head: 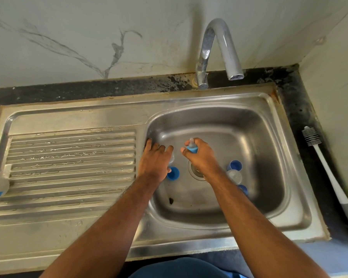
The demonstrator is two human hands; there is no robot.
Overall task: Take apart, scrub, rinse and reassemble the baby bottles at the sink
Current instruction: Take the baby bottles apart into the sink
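A blue collar with its teat [191, 147] is gripped in the right hand [200, 157] over the sink [269, 157] basin. The left hand [156, 159] is spread, fingers relaxed, over a clear bottle [171, 158]; its hold cannot be told. Blue caps [173, 173] lie below. Disassembly seems in hand; next, the brush [327, 171] on the tabletop is probably needed.

Your right hand [199, 155] grips a blue screw collar with its clear silicone teat [191, 147] pointing up, above the round steel drain [196, 172]. Left of the drain lies a blue plastic cap [173, 173]; right of it lie another blue cap [235, 165] and a clear domed cover [234, 176].
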